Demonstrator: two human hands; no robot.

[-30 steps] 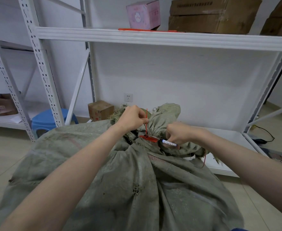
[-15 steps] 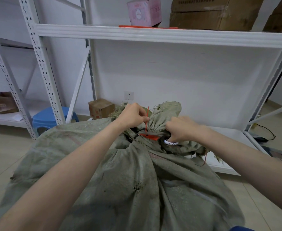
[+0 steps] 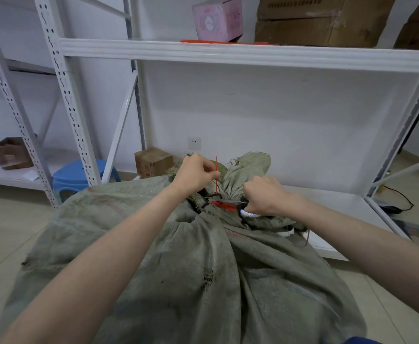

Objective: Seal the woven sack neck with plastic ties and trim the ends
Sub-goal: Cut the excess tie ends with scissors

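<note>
Sack: grey-green woven sack (image 3: 203,269) fills the lower middle of the view, bulging and worn, with small holes in its cloth; its gathered neck (image 3: 230,189) rises at the far end, the frayed mouth (image 3: 250,165) flaring above the neck.
Tie: red plastic tie (image 3: 222,204) sits around the neck, its flat red head lying just to the near side of the neck; the thin free tail (image 3: 216,170) stands upright from the neck, beside the mouth.
Left hand: left hand (image 3: 196,173) is curled left of the neck, thumb and forefinger pinched on the red tail partway up.
Right hand: right hand (image 3: 265,194) is closed in a fist just right of the neck, clamped on a tool (image 3: 247,212) with a white labelled handle; thin grey blades reach from the fist to the tie at the neck. Whether they are touching the tail cannot be told.
Second tie end: a thin red strand (image 3: 307,238) hangs at the right of the sack, below the right forearm.
Shelving: white metal rack (image 3: 228,52) stands behind the sack; a pink box (image 3: 218,18) and brown cartons (image 3: 320,19) rest on its upper shelf, with red strips (image 3: 216,41) along that shelf's edge.
Floor behind sack: a blue stool (image 3: 79,176) and a small cardboard box (image 3: 152,161) sit left of the neck, by the wall.
</note>
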